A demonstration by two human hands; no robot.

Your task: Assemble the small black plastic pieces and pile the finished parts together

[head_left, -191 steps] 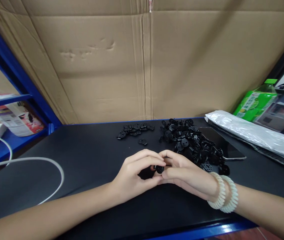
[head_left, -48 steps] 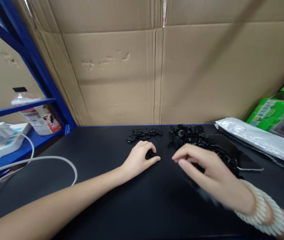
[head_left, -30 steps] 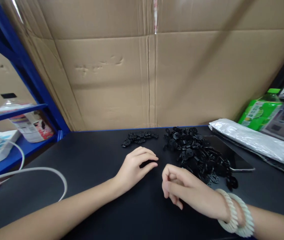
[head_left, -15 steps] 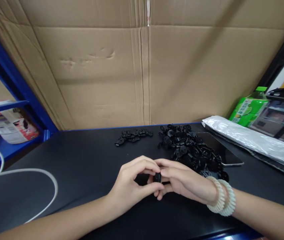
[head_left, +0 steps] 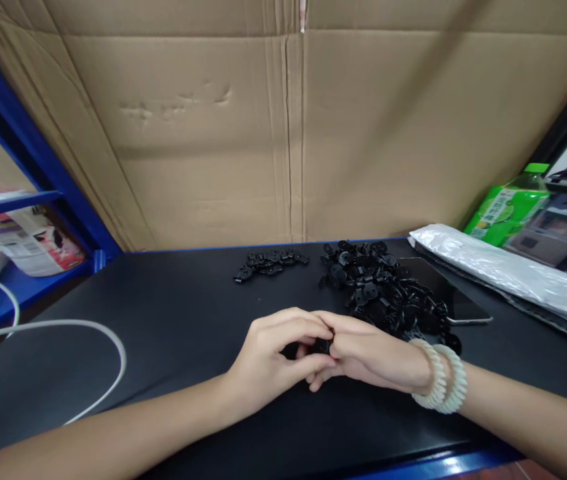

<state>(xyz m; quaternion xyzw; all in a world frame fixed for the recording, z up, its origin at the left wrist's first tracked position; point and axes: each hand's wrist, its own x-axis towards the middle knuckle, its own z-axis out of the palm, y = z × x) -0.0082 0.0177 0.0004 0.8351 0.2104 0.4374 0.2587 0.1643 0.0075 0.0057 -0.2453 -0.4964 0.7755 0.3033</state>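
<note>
A small black part sits between my two hands, mostly covered by fingers. My left hand closes on it with thumb and fingertips. My right hand, with two pale coiled bands at the wrist, grips the same part from the other side, and the fingers of both hands touch. Behind my right hand lies a large heap of black plastic parts. A smaller group of black parts rests further left, near the table's back edge.
A dark flat device lies partly under the heap. White plastic wrap and a green-labelled bottle are at the right. A white cable loops over the black table at left. Cardboard stands behind.
The view has tilted and shifted slightly. My hands have drawn closer around the small black part, and less of it shows.
</note>
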